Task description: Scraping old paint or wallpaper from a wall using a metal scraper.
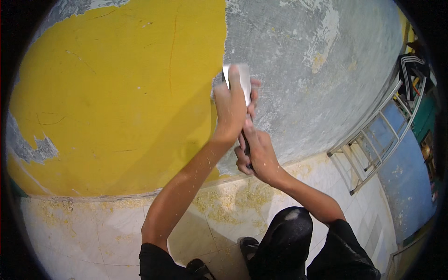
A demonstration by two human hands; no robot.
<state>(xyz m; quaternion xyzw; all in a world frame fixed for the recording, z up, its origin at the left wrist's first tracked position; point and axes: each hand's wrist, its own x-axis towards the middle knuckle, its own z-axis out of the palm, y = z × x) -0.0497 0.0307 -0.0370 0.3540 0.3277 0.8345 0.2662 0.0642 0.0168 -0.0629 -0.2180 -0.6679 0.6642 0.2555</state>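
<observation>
Both hands are on a metal scraper (247,75) with a dark handle, its blade edge upward at the wall. My left hand (231,105) is wrapped around the blade, thumb stretched along its face; motion blurs this hand. Lower down, my right hand (257,148) grips the handle, most of which the fingers hide. The blade lies at the ragged border between yellow paint (122,94) on the left and bare grey plaster (297,94) on the right. Pale specks of dust cling to my left forearm.
Yellow paint flakes (227,203) litter the tiled floor (115,241) along the wall's foot. On the right, an aluminium ladder (371,141) stands near a blue wall panel (406,175). A dark garment with white stripes (409,71) is at the ladder's top. My bent knee (287,234) rises below.
</observation>
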